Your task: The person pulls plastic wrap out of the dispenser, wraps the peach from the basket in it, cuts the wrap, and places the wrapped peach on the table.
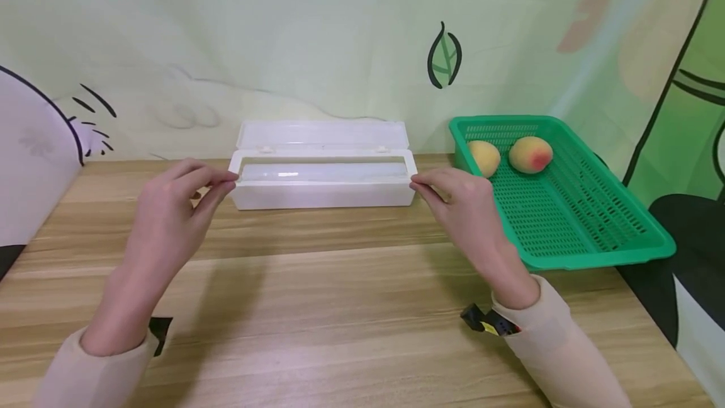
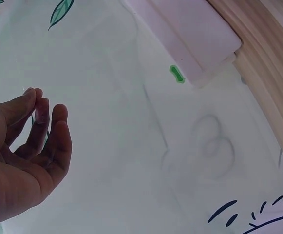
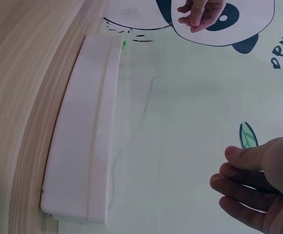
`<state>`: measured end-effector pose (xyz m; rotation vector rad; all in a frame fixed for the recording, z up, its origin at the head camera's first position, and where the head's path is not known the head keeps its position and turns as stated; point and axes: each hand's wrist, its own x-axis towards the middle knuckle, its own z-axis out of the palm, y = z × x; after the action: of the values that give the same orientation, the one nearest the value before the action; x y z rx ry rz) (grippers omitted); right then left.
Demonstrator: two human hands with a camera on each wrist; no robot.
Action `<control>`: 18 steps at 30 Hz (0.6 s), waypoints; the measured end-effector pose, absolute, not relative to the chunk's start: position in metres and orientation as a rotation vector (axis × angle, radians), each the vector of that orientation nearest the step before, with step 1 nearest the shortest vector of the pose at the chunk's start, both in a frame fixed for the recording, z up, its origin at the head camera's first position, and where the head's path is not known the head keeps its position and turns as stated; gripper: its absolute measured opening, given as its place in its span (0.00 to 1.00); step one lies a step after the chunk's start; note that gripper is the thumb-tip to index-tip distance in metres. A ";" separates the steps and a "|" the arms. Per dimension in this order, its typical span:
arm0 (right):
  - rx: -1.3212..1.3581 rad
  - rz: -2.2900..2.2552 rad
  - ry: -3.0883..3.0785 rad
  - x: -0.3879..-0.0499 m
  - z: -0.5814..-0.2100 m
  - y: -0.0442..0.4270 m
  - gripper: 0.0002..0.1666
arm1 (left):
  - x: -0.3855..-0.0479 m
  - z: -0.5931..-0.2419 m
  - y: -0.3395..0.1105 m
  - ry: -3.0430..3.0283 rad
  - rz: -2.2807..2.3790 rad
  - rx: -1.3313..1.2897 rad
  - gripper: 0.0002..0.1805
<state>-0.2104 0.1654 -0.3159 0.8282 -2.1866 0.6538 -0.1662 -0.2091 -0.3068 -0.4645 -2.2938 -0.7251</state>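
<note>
A white plastic-wrap dispenser [image 1: 324,196] stands on the table with its clear lid [image 1: 323,136] raised, a pale roll [image 1: 323,172] inside. Thumb and fingertips of my left hand [image 1: 172,203] pinch together, seen near the box's left end in the head view. My right hand [image 1: 464,206] pinches likewise by the right end. Both wrist views show the left hand [image 2: 31,151] and the right hand [image 3: 263,183] in the air, apart from the dispenser [image 3: 78,131]. Between them they seem to hold clear plastic wrap; its sheet is barely visible.
To the right is a green basket [image 1: 583,263] holding two peaches, one yellow peach [image 1: 484,158] and one red-blushed peach [image 1: 531,155]. A printed cloth [image 1: 317,36] hangs behind the wooden table [image 1: 317,313].
</note>
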 end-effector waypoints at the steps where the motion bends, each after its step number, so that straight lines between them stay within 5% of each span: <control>1: 0.829 0.656 -2.188 -0.210 -0.316 0.166 0.09 | -0.165 -0.306 -0.209 -2.292 -0.721 -0.467 0.07; 18: 0.875 0.668 -2.153 -0.198 -0.311 0.169 0.08 | -0.150 -0.298 -0.209 -2.336 -0.685 -0.518 0.07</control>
<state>-0.1979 0.1692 -0.3111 0.8752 -2.1528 0.6680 -0.1497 -0.2094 -0.2976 -0.5184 -2.3358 -0.6851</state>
